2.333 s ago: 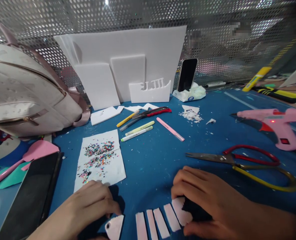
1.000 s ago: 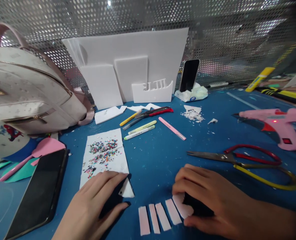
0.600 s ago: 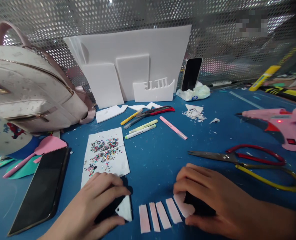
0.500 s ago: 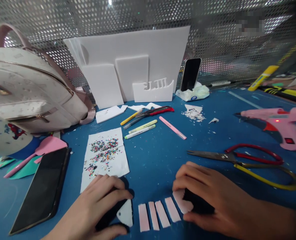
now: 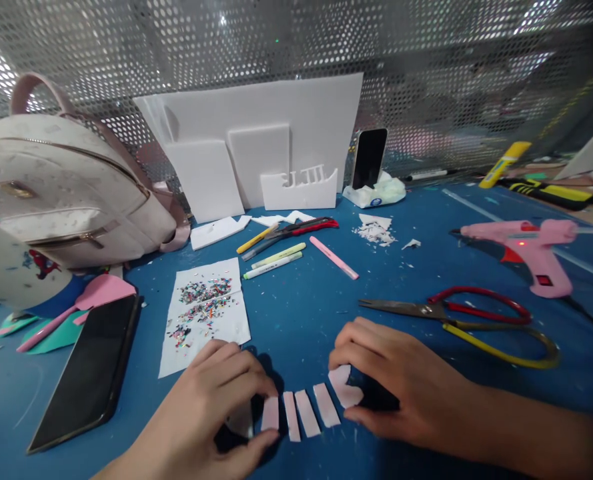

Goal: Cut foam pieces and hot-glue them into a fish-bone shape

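A short row of pale pink foam-like strips [image 5: 307, 413] lies flat on the blue table near its front. At the row's left end, my left hand [image 5: 226, 407] pinches the leftmost pink strip [image 5: 270, 415] by its ends between thumb and fingers. Partly hidden under that palm is a white piece [image 5: 241, 423]. My right hand [image 5: 396, 380] curls over the row's right end, fingers and thumb closed around a pale pink piece with a notched edge [image 5: 345, 387]. Above my left hand rests a white paper sheet [image 5: 232, 327] strewn with small colourful sequins.
Scissors [image 5: 426, 310] lie beyond my right hand, with a pink glue gun [image 5: 531, 243], its light red, farther right. A phone [image 5: 86, 373] lies at left. Several markers [image 5: 333, 257] and a cutter [image 5: 301, 227] are mid-table. A backpack [image 5: 66, 180] and white boards [image 5: 206, 180] stand behind.
My left hand has shifted right, from beside the white piece to the leftmost pink strip, and closed on it. My right hand stays at the notched piece. The view has turned slightly.
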A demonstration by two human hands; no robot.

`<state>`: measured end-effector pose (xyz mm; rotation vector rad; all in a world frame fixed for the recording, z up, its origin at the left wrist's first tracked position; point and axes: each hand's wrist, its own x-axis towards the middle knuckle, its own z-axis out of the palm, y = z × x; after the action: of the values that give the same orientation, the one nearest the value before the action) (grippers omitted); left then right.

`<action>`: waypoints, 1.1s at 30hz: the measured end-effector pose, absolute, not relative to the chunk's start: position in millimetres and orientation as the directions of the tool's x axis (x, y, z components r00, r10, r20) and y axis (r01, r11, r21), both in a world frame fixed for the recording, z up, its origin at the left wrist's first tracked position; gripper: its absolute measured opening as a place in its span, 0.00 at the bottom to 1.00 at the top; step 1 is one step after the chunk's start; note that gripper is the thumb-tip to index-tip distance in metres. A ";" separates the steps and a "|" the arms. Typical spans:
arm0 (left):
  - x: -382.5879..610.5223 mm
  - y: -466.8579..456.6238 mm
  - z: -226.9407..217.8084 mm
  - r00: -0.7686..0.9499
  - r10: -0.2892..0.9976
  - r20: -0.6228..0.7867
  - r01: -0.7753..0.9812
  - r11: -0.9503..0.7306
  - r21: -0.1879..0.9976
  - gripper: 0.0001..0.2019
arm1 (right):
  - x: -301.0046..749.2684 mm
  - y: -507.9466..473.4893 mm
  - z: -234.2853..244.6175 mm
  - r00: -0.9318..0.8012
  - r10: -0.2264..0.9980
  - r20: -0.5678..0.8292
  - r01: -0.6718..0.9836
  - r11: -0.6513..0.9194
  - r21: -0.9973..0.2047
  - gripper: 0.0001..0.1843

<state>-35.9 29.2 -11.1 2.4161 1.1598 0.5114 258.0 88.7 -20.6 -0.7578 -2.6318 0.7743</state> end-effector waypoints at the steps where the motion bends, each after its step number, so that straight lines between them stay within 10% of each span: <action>1: -35.7 29.4 -8.1 0.578 0.804 0.137 0.648 -0.555 0.521 0.07 | 258.1 88.6 -20.9 -0.819 0.559 0.130 0.400 0.718 -0.569 0.15; 22: -33.5 35.7 -15.3 0.550 0.819 0.166 0.710 -0.563 0.422 0.10 | 259.0 89.4 -23.0 -0.814 0.565 0.135 0.407 0.721 -0.561 0.15; 33: -52.0 26.8 -17.1 0.633 0.749 0.196 0.741 -0.659 0.129 0.39 | 261.0 90.0 -26.7 -0.803 0.589 0.094 0.455 0.706 -0.543 0.16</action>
<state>-52.0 26.8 -17.1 2.8055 1.2802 0.3627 261.0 90.0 -26.7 -0.8284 -2.6542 0.7430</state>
